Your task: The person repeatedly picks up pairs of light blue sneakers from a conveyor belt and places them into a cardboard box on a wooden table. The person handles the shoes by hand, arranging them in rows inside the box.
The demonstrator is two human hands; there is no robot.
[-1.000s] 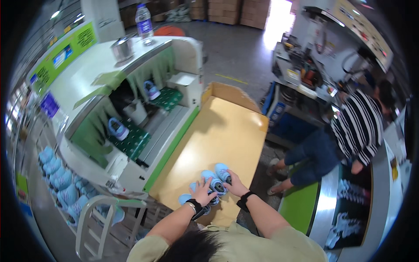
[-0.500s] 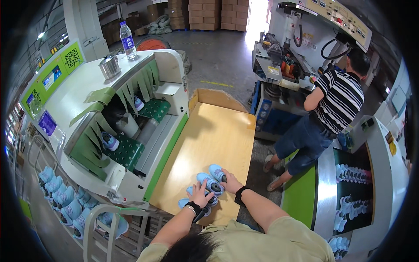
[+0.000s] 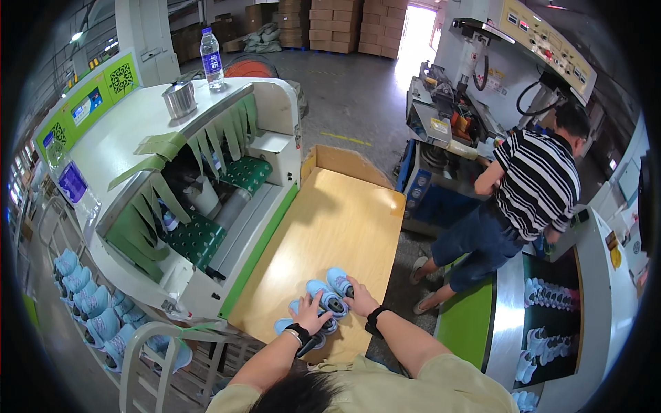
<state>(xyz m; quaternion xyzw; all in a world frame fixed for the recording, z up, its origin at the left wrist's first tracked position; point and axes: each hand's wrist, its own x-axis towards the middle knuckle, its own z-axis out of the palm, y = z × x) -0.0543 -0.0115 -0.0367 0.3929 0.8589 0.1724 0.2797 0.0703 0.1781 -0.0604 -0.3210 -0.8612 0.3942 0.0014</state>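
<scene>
Head view. Both my hands rest on a cluster of small light-blue children's shoes with dark openings, which lies at the near end of the long pale wooden tabletop, close to its near right corner. My left hand lies spread over the near side of the cluster, fingers on top of one shoe; its grip is loose, touching rather than clenched, and whether it actually holds a shoe I cannot tell. A black wristband sits on that wrist. My right hand is at the far right of the cluster, fingers curled against the farthest blue shoe; a black wristband there too. Whether this grip is closed on the shoe is not clear from this angle.

To the left of the tabletop, touching its long edge, stands a white and green conveyor machine with hanging green strip curtains. A green dotted belt shows under the curtains, with a blue shoe on it, partly hidden. On the machine's white top stand a clear plastic water bottle with a blue label and, near it, a round metal pot with a lid.

Lower left, below the machine, more light-blue shoes in rows on a rack. A grey-white metal chair back stands just beside my left arm.

To the right, well apart from my hands, a person in a black-and-white striped shirt bends toward another machine. Stacked brown cardboard boxes stand at the far wall.
</scene>
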